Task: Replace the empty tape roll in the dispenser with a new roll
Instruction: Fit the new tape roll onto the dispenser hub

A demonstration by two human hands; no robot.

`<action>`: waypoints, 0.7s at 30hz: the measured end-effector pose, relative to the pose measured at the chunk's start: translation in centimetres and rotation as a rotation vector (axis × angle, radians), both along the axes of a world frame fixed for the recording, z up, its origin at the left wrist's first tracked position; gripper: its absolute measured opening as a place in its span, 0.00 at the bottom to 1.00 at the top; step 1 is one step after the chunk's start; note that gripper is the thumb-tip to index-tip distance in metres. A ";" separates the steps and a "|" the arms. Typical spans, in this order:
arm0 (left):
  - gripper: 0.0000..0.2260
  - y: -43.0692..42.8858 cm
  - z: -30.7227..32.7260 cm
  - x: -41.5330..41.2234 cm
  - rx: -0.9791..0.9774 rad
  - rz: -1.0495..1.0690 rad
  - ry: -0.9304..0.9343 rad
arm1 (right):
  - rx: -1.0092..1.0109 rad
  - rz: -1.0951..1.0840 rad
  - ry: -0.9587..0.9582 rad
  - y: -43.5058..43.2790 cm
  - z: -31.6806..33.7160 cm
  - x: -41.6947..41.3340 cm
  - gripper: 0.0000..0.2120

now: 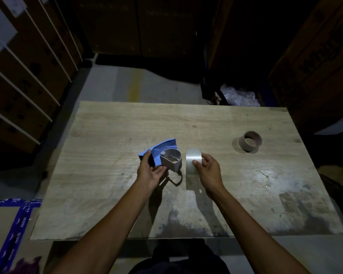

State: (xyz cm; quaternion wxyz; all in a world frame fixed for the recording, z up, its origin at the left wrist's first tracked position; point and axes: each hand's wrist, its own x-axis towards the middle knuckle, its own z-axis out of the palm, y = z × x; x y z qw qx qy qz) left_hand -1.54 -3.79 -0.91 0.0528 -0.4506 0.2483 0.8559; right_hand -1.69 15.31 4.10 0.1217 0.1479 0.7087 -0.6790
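Note:
My left hand [150,171] grips a blue tape dispenser [162,150] above the middle of the wooden table [127,125]. The dispenser's grey hub [171,158] faces up and to the right and carries no roll. Just right of it, my right hand [208,171] holds a new roll of clear tape [194,158] on edge, thumb and fingers around its rim. The roll sits a small gap away from the hub. An empty brown cardboard core [249,143] stands on the table at the right.
Stacked cardboard boxes [28,66] wall in the left, back and right sides. A dark bag with bubble wrap [238,95] lies behind the table's far right corner. A box taped in blue [12,224] sits on the floor at the lower left.

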 end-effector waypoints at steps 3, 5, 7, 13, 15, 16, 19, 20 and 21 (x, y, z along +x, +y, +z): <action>0.27 -0.1 0.1 -0.1 0.003 0.001 0.021 | 0.055 -0.016 0.030 -0.3 0.8 -0.3 0.14; 0.28 -0.2 0.4 -0.3 -0.018 0.007 0.032 | 0.029 -0.009 0.044 -0.5 1.5 -0.5 0.14; 0.25 -0.3 0.9 -0.4 -0.076 -0.014 0.042 | 0.025 0.031 0.093 -0.7 2.2 -0.6 0.14; 0.15 -0.6 2.4 -0.8 -0.265 -0.110 0.060 | 0.655 0.349 0.441 -1.8 3.6 -0.7 0.21; 0.11 -0.6 2.6 -0.8 -0.299 -0.132 0.070 | 0.783 0.457 0.500 -2.2 3.7 -0.6 0.23; 0.10 -0.6 2.7 -0.8 -0.313 -0.140 0.077 | 0.820 0.489 0.516 -2.5 3.8 -0.6 0.24; 0.11 -0.5 2.8 -0.6 -0.330 -0.157 0.094 | 0.898 0.546 0.552 -3.2 4.1 -0.5 0.25; 0.11 -0.6 2.8 -0.6 -0.333 -0.157 0.100 | 0.904 0.557 0.562 -3.4 4.1 -0.5 0.25; 0.10 -0.6 2.9 -0.5 -0.334 -0.155 0.108 | 0.904 0.561 0.567 -3.6 4.2 -0.6 0.25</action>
